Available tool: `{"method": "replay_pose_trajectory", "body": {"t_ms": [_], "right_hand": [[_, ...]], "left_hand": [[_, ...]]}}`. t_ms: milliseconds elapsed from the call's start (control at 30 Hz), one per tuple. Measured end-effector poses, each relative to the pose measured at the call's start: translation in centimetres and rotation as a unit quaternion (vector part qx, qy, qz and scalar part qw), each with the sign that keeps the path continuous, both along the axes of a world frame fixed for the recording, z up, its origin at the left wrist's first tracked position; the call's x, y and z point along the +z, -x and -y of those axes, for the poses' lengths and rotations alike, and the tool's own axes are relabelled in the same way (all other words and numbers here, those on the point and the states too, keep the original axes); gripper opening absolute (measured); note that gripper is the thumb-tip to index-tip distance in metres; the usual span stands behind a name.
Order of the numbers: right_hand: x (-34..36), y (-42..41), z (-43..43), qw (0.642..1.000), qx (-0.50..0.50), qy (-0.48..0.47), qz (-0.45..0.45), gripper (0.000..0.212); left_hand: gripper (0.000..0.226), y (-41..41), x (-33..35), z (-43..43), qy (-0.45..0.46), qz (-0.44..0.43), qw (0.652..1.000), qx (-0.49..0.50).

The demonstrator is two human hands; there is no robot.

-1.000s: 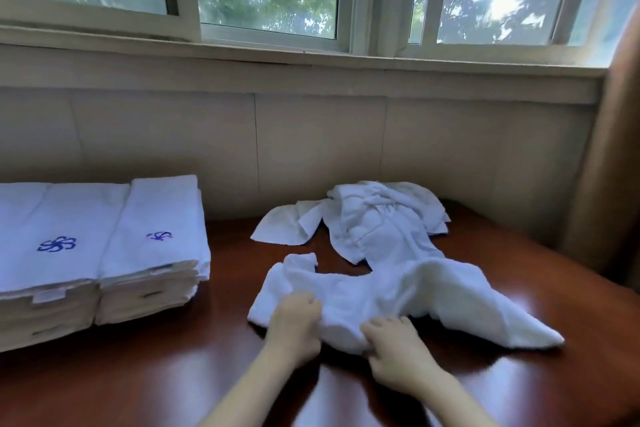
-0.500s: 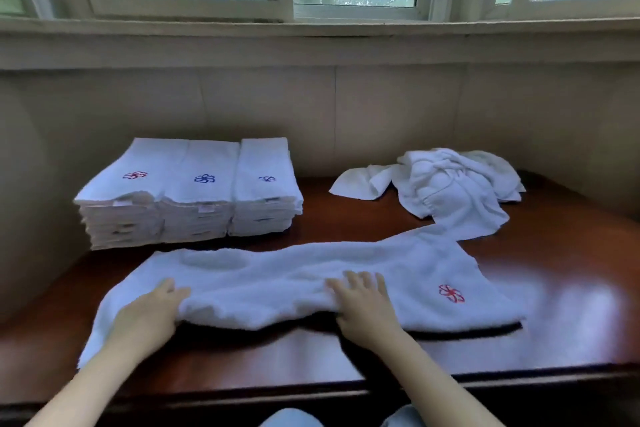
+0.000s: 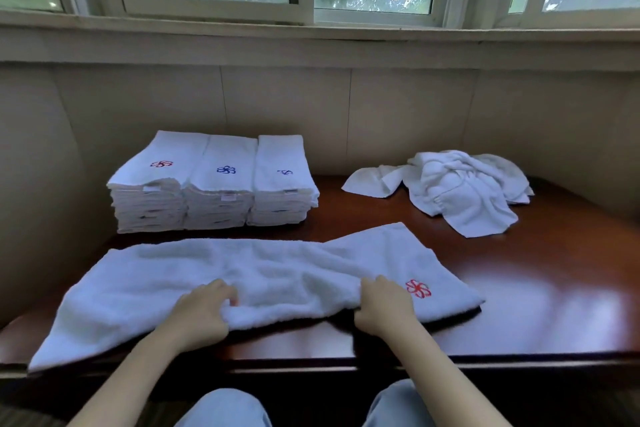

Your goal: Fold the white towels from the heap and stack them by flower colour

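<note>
Towel [image 3: 194,274], its near edge pinched by left hand [image 3: 199,317] and right hand [image 3: 384,307], may fold crooked because its left end overhangs the table [image 3: 554,288].

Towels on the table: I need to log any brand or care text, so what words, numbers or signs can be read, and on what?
No readable words or numbers.
Spread towel: red flower emblem, no lettering.
Left stack: red flower.
Middle stack: blue flower.
Right stack: bluish-purple emblem, partly folded away.
Small tags on stack edges: too small to read.
</note>
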State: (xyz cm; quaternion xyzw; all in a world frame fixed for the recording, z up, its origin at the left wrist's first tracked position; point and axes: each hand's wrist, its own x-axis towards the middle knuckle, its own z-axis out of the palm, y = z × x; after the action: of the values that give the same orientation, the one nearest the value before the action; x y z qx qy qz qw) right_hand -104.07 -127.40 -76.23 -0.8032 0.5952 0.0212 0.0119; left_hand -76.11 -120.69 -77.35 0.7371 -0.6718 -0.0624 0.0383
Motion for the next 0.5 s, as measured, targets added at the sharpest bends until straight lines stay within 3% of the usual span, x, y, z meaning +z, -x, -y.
{"method": "replay_pose_trajectory", "body": {"t_ms": [67,133,167,200,300,367,433,500], "right_hand": [[2.3,0.7,-0.3,0.992,0.039,-0.117,0.007,0.018],[4.8,1.5,0.5,0.955,0.055,-0.285,0.063,0.023],[5.7,1.7,1.4,0.939,0.052,-0.327,0.092,0.026],[6.1,1.6,2.6,0.942,0.047,-0.312,0.111,0.029],[5.1,0.8,6.9,0.986,0.023,-0.096,0.132,0.044],[3.4,0.4,9.3,0.989,0.014,-0.082,0.121,0.064],[1.7,0.4,11.2,0.988,0.012,-0.136,0.073,0.076],[0.7,0.5,12.9,0.987,0.006,-0.146,0.067,0.066]], "left_hand": [[0.019,-0.4,1.3,0.7,-0.051,-0.124,0.991,-0.006],[0.008,-1.1,2.3,1.6,-0.067,-0.265,0.962,0.023],[0.017,-1.5,2.4,2.5,-0.060,-0.269,0.961,0.035],[0.025,-2.0,2.4,3.7,-0.051,-0.234,0.970,0.045],[0.057,-3.2,1.7,7.4,-0.013,-0.119,0.991,0.068],[0.072,-4.4,1.2,9.2,-0.027,-0.094,0.990,0.099],[0.065,-6.0,0.5,10.5,-0.041,-0.074,0.987,0.137],[0.039,-7.5,0.2,11.4,-0.067,-0.074,0.981,0.163]]}}
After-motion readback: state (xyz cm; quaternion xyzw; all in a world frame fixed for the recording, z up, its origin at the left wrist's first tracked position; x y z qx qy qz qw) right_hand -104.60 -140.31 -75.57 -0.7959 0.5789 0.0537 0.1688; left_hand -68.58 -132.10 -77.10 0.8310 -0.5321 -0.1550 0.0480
